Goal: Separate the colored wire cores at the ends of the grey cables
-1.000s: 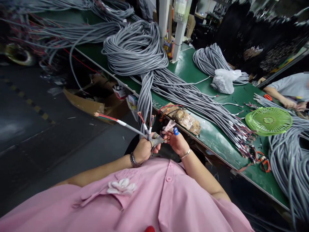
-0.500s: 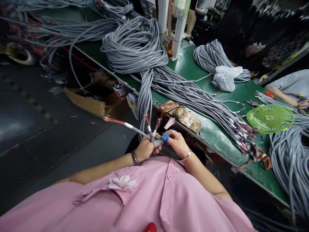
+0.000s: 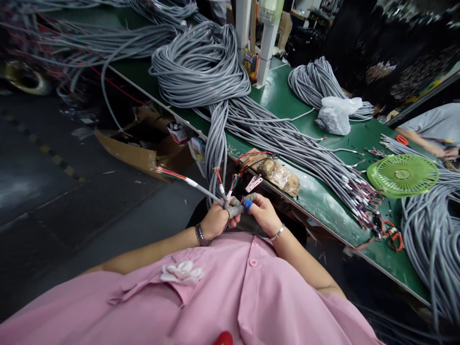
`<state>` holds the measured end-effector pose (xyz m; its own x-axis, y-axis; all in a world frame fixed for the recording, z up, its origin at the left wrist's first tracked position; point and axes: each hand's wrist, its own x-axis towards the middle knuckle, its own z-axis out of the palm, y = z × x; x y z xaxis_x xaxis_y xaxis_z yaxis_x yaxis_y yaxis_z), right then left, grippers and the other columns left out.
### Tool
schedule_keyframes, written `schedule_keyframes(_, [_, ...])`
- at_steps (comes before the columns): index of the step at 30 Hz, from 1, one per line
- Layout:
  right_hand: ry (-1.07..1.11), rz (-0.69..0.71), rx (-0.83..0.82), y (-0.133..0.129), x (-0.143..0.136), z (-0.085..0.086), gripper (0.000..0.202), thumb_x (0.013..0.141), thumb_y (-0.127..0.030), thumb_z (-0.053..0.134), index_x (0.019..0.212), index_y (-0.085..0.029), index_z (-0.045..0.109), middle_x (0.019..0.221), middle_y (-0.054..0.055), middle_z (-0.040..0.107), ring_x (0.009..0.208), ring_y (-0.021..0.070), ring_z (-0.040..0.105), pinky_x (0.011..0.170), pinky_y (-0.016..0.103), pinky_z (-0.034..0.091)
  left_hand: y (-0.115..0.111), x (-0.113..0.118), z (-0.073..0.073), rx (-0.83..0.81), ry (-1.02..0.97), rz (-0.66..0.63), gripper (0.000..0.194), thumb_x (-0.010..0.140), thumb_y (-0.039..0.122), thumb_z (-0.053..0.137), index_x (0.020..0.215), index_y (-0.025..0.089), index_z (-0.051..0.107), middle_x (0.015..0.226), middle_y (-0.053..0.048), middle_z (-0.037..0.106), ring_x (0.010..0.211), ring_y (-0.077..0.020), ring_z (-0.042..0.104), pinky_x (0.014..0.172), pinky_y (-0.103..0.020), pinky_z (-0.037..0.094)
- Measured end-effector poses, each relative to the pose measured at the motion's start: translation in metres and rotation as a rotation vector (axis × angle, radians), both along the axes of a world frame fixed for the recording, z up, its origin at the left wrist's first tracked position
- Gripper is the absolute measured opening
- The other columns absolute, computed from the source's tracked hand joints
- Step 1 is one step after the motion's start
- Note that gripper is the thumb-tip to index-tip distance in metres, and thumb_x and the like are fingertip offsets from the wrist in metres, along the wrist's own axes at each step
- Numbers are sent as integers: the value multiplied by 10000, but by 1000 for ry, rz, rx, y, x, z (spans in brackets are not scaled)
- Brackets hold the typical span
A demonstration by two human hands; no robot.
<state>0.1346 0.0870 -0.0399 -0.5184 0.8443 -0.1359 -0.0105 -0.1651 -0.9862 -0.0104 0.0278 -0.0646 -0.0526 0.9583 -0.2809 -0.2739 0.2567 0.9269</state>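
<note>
My left hand [image 3: 216,220] is closed around several grey cables [image 3: 204,190] in front of my body. Their stripped ends fan out above it, showing coloured wires [image 3: 170,173] past white sleeves. Close beside it, my right hand [image 3: 265,213] pinches thumb to forefinger at the small wire ends of a cable that the left hand holds; the tips are too small to make out. Grey finger covers wrap some fingers of both hands, and blue tape is on the right thumb. A pink clip [image 3: 254,183] sits just above, at the table edge.
The green table [image 3: 362,254] carries a big coil of grey cable [image 3: 201,67], a taped block [image 3: 275,173], a green fan [image 3: 402,175] and orange-handled scissors [image 3: 394,237]. A cardboard box [image 3: 131,153] is below at left. Another person's arm [image 3: 420,139] shows at far right.
Both hands stay almost in place, with only a slight shift at the right fingertips. The view has moved a little, and the pink clip looks sharper.
</note>
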Motion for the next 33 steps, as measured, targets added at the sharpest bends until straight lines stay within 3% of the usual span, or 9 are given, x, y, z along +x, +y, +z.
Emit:
schedule_keyframes(6, [5,21,-60,4,0,-6,187,702,-318,704,730,-168,595,669,-21,558,608,102,467,596,237,390,-1,0,-5,-4,7,-20,150,729,262,650,664,148,576,497,11,580,380,-86,491,371,-186,367])
schedule_keyframes(16, [-32,-95,-14,-5,-8,-7,90,675,-229,618,735,-164,600,691,-17,585,622,108,495,631,249,409,1,0,-2,3,11,4,150,739,269,636,672,150,574,500,18,575,367,-77,472,363,-184,363])
schedule_keyframes(19, [-73,-213,-29,0,-10,-15,60,663,-221,588,694,-170,586,642,-24,560,591,108,476,587,241,399,-2,1,2,-13,65,-60,186,736,289,646,641,153,563,497,11,579,374,-82,486,372,-185,366])
schedule_keyframes(22, [-19,-449,-246,12,-6,-26,74,669,-254,574,687,-188,546,580,-46,484,506,90,402,482,215,346,-6,0,6,-36,122,-185,193,716,304,679,655,154,573,515,2,601,391,-92,512,387,-190,377])
schedule_keyframes(24, [83,-516,-360,18,-2,-29,117,667,-269,610,714,-190,537,617,-45,491,508,78,410,475,200,353,-6,0,7,-39,121,-177,209,720,322,681,654,152,579,520,-1,604,394,-90,511,392,-191,377])
schedule_keyframes(26, [162,-461,-416,20,3,-27,180,675,-308,653,766,-187,556,691,-24,545,554,81,469,513,202,400,-4,-2,4,-36,87,-103,238,736,344,667,634,151,574,504,2,589,379,-82,491,383,-190,356])
schedule_keyframes(29, [185,-265,-429,14,6,-17,306,710,-429,676,868,-179,593,823,30,626,650,109,554,584,235,459,0,-4,0,-32,36,-32,250,746,350,650,621,152,565,489,3,577,361,-79,469,363,-191,328])
schedule_keyframes(33, [104,-37,-286,5,6,-5,337,695,-420,739,882,-165,622,808,31,638,670,113,561,604,235,439,1,-4,-2,-32,10,-38,208,721,313,657,622,151,569,483,4,576,362,-87,474,356,-198,341])
